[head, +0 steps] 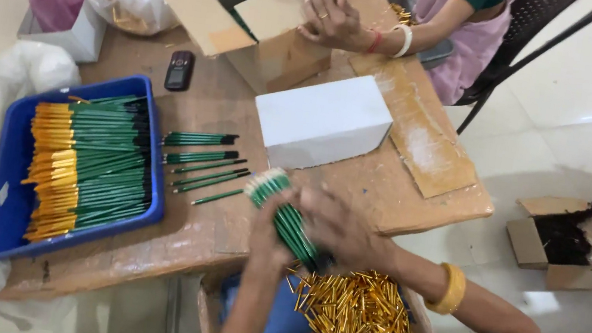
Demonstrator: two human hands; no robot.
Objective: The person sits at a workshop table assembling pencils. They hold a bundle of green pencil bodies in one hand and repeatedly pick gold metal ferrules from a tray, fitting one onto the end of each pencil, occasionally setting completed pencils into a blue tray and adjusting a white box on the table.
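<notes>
Gripping a bundle of green sticks (288, 218) just in front of the white box (323, 119), the left hand (266, 234) and right hand (337, 228) both close round it. Thin, light and stiff, the sticks look apt to slip; mid-bundle seems the best hold. Left of the box, on the worn wooden table (398, 194), sits a blue tray (3, 221); pale floor lies right.

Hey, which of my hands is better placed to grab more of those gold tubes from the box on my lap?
Probably the right hand: it sits directly above the gold tubes, while the left hand grips the bundle of green sticks from the far side.
</notes>
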